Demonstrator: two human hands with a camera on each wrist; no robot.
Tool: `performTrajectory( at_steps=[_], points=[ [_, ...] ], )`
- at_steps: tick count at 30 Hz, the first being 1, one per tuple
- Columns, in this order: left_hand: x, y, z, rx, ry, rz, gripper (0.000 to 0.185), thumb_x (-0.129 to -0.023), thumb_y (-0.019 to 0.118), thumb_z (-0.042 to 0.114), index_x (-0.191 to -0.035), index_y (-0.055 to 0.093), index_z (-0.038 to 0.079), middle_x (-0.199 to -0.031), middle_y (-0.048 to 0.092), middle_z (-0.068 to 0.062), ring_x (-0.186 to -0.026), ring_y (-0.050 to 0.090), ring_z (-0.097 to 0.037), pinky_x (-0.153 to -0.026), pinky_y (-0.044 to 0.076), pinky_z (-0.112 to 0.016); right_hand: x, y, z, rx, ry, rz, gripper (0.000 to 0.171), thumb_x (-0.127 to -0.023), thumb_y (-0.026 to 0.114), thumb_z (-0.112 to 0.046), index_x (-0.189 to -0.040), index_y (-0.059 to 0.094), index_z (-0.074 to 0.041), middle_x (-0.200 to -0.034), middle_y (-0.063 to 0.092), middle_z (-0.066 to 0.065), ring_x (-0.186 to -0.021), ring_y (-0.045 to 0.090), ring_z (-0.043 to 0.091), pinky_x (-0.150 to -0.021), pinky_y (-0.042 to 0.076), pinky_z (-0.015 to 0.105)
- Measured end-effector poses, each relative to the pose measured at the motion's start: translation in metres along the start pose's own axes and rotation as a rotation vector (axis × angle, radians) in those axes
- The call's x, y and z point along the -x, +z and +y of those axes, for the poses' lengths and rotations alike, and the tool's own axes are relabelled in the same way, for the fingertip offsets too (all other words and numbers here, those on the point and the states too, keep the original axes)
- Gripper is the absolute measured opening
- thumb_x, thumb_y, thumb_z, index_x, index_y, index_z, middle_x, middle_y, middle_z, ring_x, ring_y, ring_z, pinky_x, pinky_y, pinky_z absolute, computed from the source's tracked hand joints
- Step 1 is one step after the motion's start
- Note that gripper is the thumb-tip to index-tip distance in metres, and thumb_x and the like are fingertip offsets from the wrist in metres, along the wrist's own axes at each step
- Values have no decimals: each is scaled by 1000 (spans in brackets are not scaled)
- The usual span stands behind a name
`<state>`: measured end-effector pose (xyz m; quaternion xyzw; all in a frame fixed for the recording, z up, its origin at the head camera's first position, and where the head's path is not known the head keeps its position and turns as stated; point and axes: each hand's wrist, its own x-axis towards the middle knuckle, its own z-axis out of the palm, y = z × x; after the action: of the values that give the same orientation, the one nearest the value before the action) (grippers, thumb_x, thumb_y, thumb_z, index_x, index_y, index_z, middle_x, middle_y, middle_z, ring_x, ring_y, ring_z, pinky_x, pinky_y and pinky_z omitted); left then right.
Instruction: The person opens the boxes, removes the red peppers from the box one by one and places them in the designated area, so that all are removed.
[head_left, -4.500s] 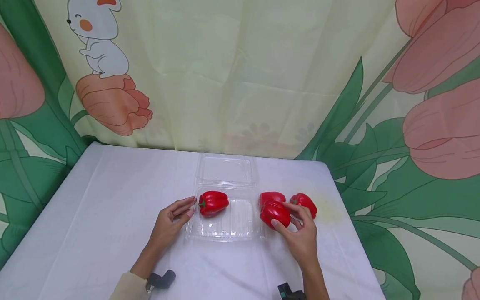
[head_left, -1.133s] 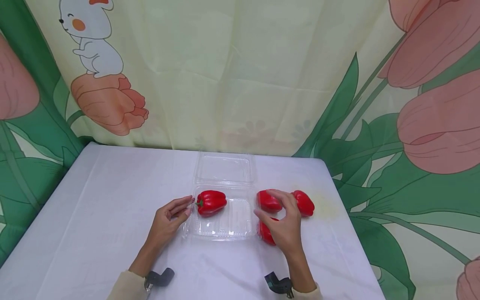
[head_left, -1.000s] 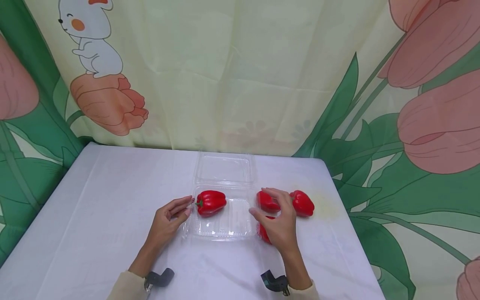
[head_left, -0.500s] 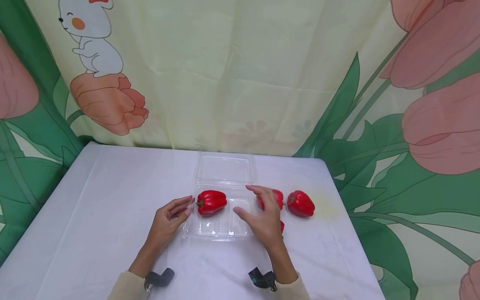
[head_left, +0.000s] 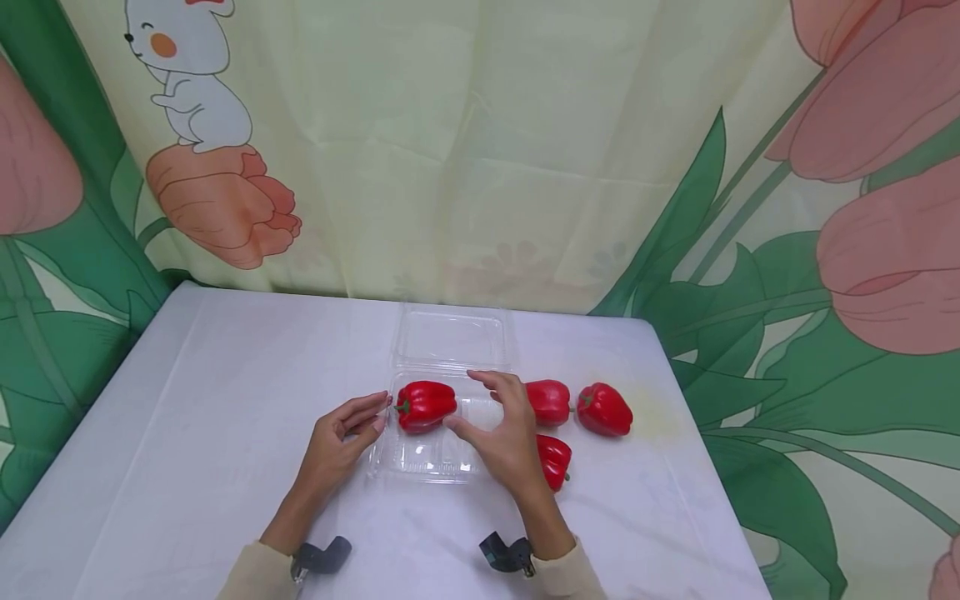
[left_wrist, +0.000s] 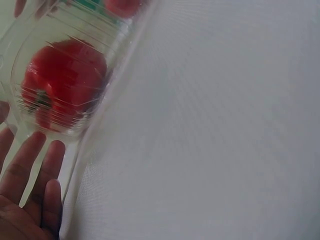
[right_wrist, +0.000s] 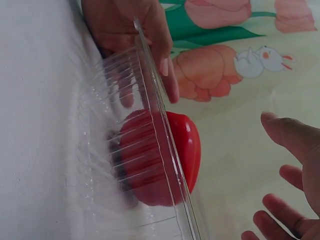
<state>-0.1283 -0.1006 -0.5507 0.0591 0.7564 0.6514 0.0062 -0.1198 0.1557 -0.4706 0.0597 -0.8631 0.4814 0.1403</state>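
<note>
A red bell pepper (head_left: 426, 407) with a green stem lies in the left part of a clear plastic clamshell container (head_left: 465, 475). The container's hinged lid (head_left: 452, 337) is folded back behind it. My left hand (head_left: 341, 437) has extended fingertips at the container's left rim; in the left wrist view its fingers (left_wrist: 31, 162) reach the clear wall beside the pepper. Over the container's right half, my right hand (head_left: 510, 437) is empty, thumb and fingers spread apart, thumb tip close to the pepper. Its spread fingers also appear in the right wrist view, apart from the pepper (right_wrist: 189, 150).
Three more red peppers lie on the white tablecloth right of the container: one behind the right hand (head_left: 549, 402), one farther right (head_left: 604, 409) and one nearer the front (head_left: 555, 462), partly hidden by that hand. A printed curtain (head_left: 420, 167) hangs behind the table (head_left: 225, 400).
Earlier my right hand held a pepper above the right side; that pepper now lies by the container's front right. The hand has since moved left, empty, over the container. The left hand stayed.
</note>
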Motion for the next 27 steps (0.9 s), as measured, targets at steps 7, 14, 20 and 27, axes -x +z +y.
performTrajectory(
  at_steps=[7, 14, 20, 27],
  points=[
    [1, 0, 0, -13, 4, 4, 42, -93, 71, 22, -134, 61, 20, -136, 65, -1, -121, 65, -12, -92, 51, -12, -2, 10, -3, 24, 25, -27, 75, -66, 91, -44, -133, 57, -39, -135, 53, -14, -122, 53, 12, -90, 59, 46],
    [1, 1, 1, -11, 19, 8, 42, -93, 70, 17, -134, 60, 17, -136, 64, -4, -124, 64, -22, -91, 50, -11, -1, 17, -2, 62, 62, -74, 77, -66, 91, -42, -134, 56, -41, -136, 53, -12, -124, 53, 14, -87, 60, 45],
    [5, 1, 17, -15, 11, 1, 43, -94, 69, 12, -135, 58, 6, -137, 63, -12, -125, 62, -30, -92, 51, -12, -2, 22, 1, 78, 86, -129, 77, -68, 91, -41, -134, 53, -46, -137, 52, -11, -126, 51, 14, -88, 60, 43],
    [10, -1, 39, -13, 14, -13, 42, -94, 69, 11, -134, 59, 2, -135, 63, -16, -124, 62, -32, -91, 52, -14, -4, 28, 4, 88, 85, -171, 77, -69, 91, -37, -135, 52, -45, -137, 53, -10, -127, 51, 17, -91, 59, 44]
  ],
)
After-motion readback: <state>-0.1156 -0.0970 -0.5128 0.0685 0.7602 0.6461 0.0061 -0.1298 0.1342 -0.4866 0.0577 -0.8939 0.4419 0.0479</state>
